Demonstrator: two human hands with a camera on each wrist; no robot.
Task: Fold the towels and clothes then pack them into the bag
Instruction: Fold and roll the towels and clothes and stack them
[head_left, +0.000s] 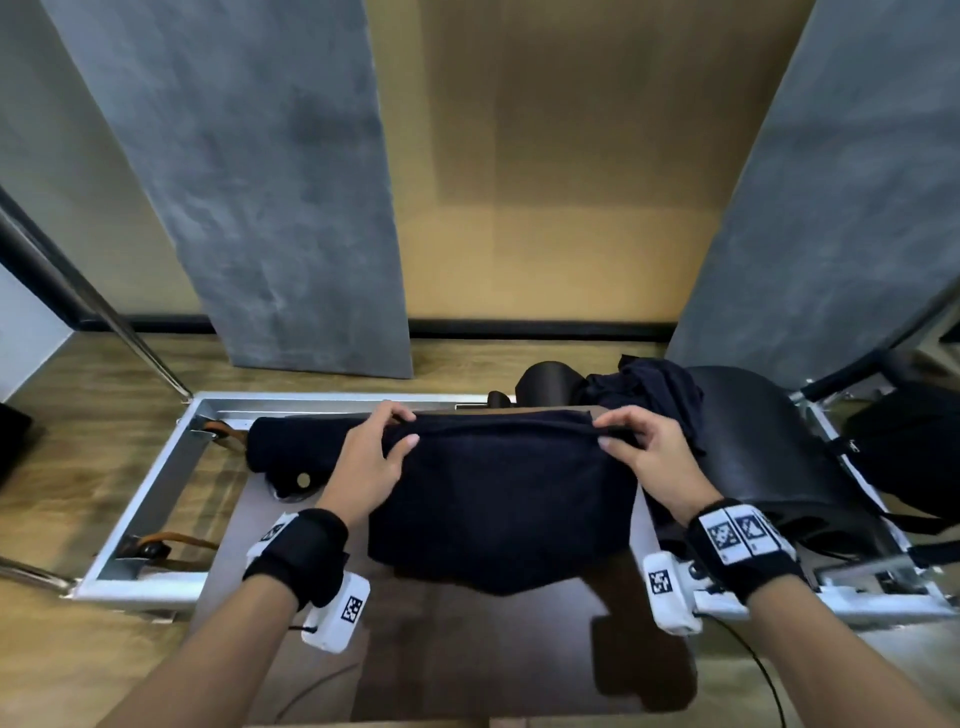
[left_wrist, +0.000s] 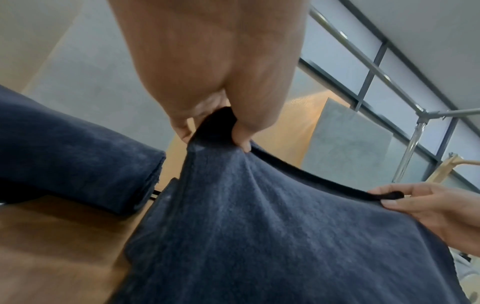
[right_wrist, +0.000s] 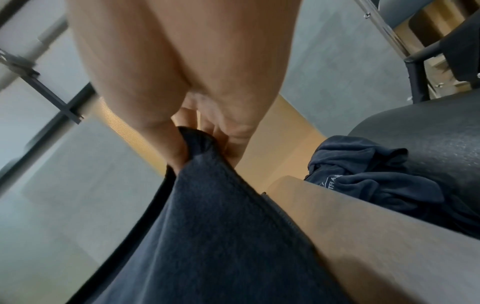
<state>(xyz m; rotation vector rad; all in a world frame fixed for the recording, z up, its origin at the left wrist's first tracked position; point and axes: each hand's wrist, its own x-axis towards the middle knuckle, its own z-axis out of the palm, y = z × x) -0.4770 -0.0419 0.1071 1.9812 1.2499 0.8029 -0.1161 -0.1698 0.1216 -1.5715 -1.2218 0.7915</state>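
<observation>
Both wrists frame a navy towel (head_left: 498, 499) draped on the brown table (head_left: 467, 649) — left hand (head_left: 371, 457) and right hand (head_left: 641, 452) each pinch a far corner. Uneven pull could skew the fold — or drag it off.

Crumpled dark garment (right_wrist: 363, 181): partial print "TRA", otherwise unreadable
</observation>
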